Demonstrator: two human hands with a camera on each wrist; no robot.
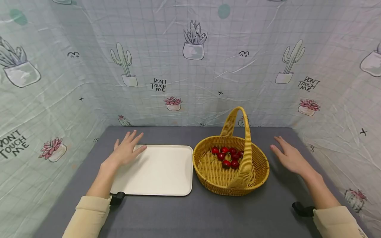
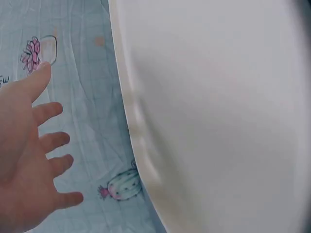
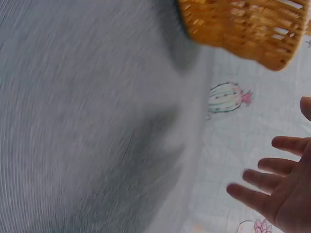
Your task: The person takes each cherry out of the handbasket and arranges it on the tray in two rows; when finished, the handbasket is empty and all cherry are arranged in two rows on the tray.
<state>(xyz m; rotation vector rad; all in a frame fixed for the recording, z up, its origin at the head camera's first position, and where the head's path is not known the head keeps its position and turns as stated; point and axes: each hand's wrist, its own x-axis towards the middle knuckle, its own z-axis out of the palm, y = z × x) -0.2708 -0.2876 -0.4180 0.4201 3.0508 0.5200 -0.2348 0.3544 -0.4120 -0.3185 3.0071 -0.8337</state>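
Observation:
My left hand (image 1: 126, 150) hovers over the left part of a white rectangular tray (image 1: 166, 170), fingers spread and holding nothing. In the left wrist view the same hand (image 2: 24, 150) shows its fingers apart beside the tray's pale rim. To the tray's right stands a yellow woven basket (image 1: 205, 175) with a tall arched handle. Several dark red cherries (image 1: 226, 164) lie inside it, grouped toward the back; the handle covers part of them. Right of the basket, my right hand (image 1: 290, 157) is held with straight fingers, apart from the basket wall (image 3: 233, 24).
Everything stands on a dark grey table (image 1: 208, 215). A pale cloth (image 1: 143, 62) printed with cacti and lettering hangs behind and along both sides. Black straps (image 1: 303, 209) sit at the wrists, next to beige sleeves (image 1: 336, 221).

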